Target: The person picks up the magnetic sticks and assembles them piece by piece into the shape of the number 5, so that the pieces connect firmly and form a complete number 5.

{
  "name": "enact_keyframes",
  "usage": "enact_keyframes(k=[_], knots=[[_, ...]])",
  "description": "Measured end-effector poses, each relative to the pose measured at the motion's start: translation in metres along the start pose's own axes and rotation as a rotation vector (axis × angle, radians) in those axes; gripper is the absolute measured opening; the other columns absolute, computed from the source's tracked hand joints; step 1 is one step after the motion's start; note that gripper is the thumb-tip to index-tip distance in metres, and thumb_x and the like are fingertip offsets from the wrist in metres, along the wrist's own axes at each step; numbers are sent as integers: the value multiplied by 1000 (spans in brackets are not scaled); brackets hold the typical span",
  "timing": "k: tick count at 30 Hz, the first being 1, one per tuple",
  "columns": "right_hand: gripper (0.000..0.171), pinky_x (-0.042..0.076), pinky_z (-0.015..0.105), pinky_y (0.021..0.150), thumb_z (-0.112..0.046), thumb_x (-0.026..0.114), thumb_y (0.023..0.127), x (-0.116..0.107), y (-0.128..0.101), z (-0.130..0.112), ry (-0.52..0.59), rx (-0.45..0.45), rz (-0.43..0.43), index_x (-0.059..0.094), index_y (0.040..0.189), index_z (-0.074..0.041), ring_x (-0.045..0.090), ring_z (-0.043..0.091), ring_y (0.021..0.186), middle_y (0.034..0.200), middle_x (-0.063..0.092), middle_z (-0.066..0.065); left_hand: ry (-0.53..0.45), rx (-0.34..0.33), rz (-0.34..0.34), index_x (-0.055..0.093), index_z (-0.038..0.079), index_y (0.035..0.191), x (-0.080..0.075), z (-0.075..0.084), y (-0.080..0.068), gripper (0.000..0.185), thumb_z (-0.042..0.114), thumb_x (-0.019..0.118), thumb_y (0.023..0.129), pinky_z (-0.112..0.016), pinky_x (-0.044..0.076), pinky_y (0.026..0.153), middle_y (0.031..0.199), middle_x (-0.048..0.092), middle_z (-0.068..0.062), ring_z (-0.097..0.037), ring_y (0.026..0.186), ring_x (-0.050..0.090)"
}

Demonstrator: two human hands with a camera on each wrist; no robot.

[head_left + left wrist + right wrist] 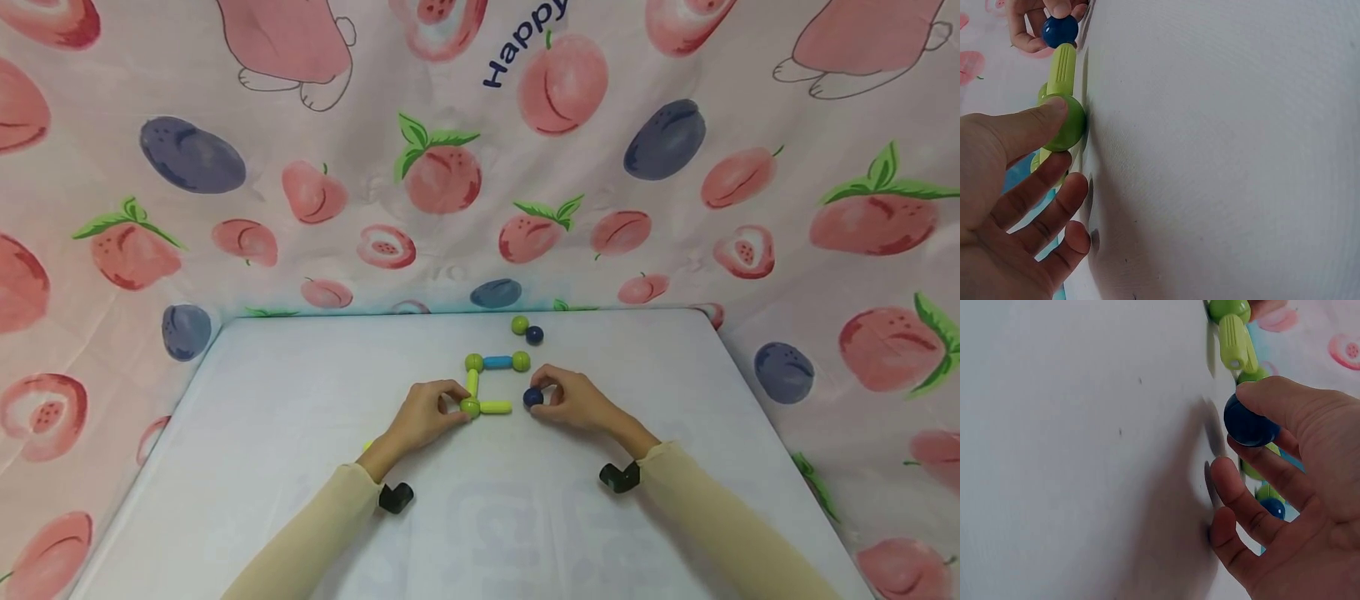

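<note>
My left hand (426,414) pinches a green ball (1070,125) between thumb and forefinger, at the lower left corner of a joined shape on the white table. From that ball a yellow-green rod (496,407) points right, its end free. A second yellow-green rod (472,383) runs back to another green ball (474,362), where a blue rod (497,362) leads to a green ball (521,361) at the far right. My right hand (579,402) pinches a dark blue ball (1250,422). A small gap separates this ball from the free rod end.
Behind the joined shape lie a loose green ball (520,325) and a dark blue ball (534,335), side by side. A small yellow piece (368,446) shows partly behind the left wrist. Fruit-patterned cloth (360,200) hangs past the white table's (285,400) far edge.
</note>
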State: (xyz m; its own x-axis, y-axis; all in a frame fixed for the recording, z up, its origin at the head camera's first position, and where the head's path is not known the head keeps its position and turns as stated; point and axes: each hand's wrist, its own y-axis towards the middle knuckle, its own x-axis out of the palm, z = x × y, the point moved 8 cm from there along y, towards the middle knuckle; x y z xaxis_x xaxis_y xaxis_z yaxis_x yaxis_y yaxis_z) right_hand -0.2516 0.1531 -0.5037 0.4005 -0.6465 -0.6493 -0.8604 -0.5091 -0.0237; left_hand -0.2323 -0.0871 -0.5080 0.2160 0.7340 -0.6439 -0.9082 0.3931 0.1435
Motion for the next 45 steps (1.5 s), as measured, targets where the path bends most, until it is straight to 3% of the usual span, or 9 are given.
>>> enact_keyframes(k=[10,25,45], knots=[[32,48,27,68,-17,83,88,15,1,-3,-39,-7,-5,64,114,-16,58,15,73,112,69,4,-2,6,3,76,13,109,0,1,0,26,13,86,85,-24,46,64,101,74,4,-13,70,56],[32,47,26,66,-19,83,88,15,0,-5,-35,-27,18,67,115,-15,56,12,69,111,72,3,3,14,9,76,12,108,1,4,2,25,13,86,85,-24,47,65,100,75,3,-14,71,57],[31,46,26,66,-18,83,89,16,-1,-7,-29,-15,24,67,115,-14,57,13,70,110,72,4,29,-32,40,76,13,109,2,4,3,26,15,87,84,-25,46,64,100,75,4,-9,70,55]])
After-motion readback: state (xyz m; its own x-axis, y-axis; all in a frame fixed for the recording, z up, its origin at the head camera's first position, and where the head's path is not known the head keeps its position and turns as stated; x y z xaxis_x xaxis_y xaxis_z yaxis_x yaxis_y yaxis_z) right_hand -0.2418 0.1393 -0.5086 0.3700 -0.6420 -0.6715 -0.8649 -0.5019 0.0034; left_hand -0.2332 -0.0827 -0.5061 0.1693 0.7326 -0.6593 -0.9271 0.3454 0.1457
